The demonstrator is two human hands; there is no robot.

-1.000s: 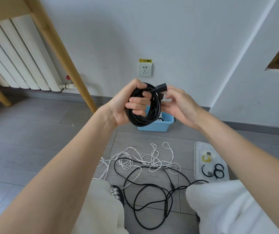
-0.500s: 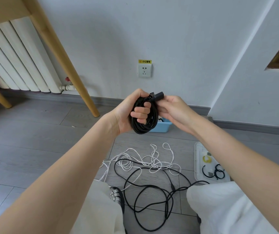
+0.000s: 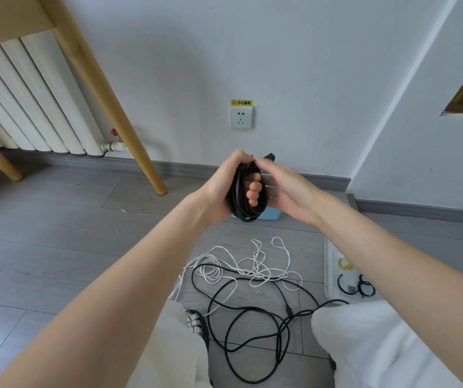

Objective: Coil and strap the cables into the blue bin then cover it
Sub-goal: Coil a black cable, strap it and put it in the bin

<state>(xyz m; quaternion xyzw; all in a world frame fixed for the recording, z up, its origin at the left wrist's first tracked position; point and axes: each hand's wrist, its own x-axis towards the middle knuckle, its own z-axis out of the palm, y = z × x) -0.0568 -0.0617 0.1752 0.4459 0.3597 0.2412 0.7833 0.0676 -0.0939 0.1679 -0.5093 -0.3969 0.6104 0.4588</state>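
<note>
The left hand [image 3: 219, 189] is gripping a coiled bundle of thick black rubbery cable [image 3: 242, 197], fingers curled through the loops with three fingertips showing inside the ring. The right hand [image 3: 289, 191] is lying against the far side of the bundle with its fingers fairly straight; whether they are pinching the dark plug end [image 3: 270, 156] poking out above them I cannot tell. The bundle is hanging directly over the small light-blue plastic bin [image 3: 270, 214], which is sitting on the grey plank floor mostly hidden behind the hands.

The risk, as I judge it, is the coil springing apart: the stiff, smooth loops are carrying no strap, so any loosening of the left grip could let them fan out and drop.

Nearer the person than the bin, a thin white cord [image 3: 248, 261] and a slim black cable [image 3: 255, 329] are lying tangled together, likely to snag when pulled. To the right of the bin, a clear plastic lid [image 3: 329, 275] is holding black ring-shaped straps [image 3: 356, 285].
</note>
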